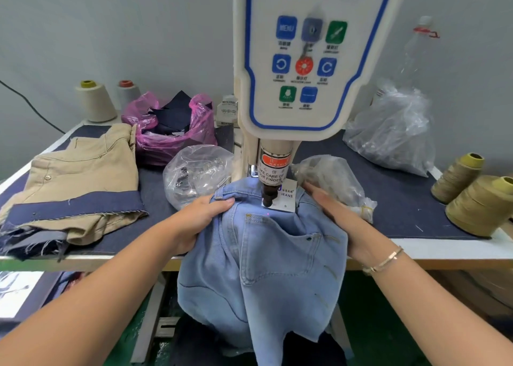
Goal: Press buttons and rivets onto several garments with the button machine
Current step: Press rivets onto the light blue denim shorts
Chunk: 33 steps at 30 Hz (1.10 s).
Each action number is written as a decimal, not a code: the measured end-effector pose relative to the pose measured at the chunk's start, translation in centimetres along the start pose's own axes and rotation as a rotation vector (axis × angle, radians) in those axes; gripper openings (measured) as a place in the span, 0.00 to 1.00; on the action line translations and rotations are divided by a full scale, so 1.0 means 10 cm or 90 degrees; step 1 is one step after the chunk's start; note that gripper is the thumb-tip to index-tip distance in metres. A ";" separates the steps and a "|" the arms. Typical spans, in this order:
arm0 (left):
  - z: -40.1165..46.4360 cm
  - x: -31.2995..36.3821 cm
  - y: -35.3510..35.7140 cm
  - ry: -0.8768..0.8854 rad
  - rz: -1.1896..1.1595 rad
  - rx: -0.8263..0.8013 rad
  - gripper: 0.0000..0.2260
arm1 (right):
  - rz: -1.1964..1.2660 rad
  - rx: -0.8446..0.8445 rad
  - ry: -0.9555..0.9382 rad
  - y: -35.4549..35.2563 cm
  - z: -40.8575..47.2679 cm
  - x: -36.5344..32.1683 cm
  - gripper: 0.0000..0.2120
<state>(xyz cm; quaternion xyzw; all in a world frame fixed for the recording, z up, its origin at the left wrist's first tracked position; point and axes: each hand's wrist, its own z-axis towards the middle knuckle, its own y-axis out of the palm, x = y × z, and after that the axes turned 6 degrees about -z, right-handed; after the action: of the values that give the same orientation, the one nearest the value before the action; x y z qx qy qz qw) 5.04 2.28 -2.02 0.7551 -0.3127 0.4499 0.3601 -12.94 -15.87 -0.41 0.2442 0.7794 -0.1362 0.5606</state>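
Squarely between both hands (194, 221): jeans (266, 254)

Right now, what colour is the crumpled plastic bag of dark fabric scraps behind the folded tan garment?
Translucent pink plastic bag, seen in the head view.

Single head view, looking forward-down, close over button machine (299, 88) and table (416, 221)

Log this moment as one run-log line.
stage: positioning | left hand: grips light blue jeans | right hand: flat on jeans | press head: over waistband label
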 end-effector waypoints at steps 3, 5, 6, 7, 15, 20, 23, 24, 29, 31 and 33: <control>0.01 0.00 0.00 -0.011 -0.007 -0.003 0.09 | 0.067 -0.022 -0.026 -0.15 -0.19 0.17 0.34; 0.02 -0.01 -0.01 -0.009 -0.011 0.002 0.09 | 0.114 0.020 -0.066 -0.16 -0.31 0.32 0.38; 0.03 -0.01 -0.01 -0.009 -0.012 0.007 0.09 | 0.129 0.045 -0.074 -0.13 -0.37 0.38 0.39; 0.03 -0.01 -0.01 -0.010 -0.010 0.012 0.09 | 0.119 0.071 -0.079 -0.11 -0.42 0.45 0.40; 0.03 0.02 0.03 0.027 0.027 0.044 0.09 | 0.041 0.210 -0.238 0.01 -0.28 0.36 0.28; 0.08 0.01 0.12 0.058 0.043 0.045 0.09 | 0.103 0.252 -0.217 0.04 -0.07 0.30 0.22; 0.10 -0.02 0.12 0.065 0.031 0.028 0.08 | 0.115 0.274 -0.197 0.07 -0.01 0.40 0.19; 0.11 -0.03 0.10 0.064 0.024 0.026 0.08 | 0.116 0.274 -0.194 0.07 -0.01 0.42 0.18; 0.12 -0.08 0.06 0.073 0.002 0.007 0.09 | 0.125 0.288 -0.188 0.06 -0.01 0.46 0.16; 0.12 -0.10 0.06 0.093 -0.022 -0.002 0.11 | 0.138 0.304 -0.190 0.07 -0.04 0.49 0.15; 0.11 -0.11 0.06 0.102 -0.032 -0.006 0.12 | 0.156 0.306 -0.192 0.06 -0.07 0.52 0.15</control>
<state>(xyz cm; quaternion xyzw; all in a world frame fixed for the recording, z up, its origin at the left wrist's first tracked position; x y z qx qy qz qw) 4.61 1.21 -3.23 0.7228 -0.2659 0.4980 0.3985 -14.43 -13.83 -5.00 0.4388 0.5980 -0.2828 0.6082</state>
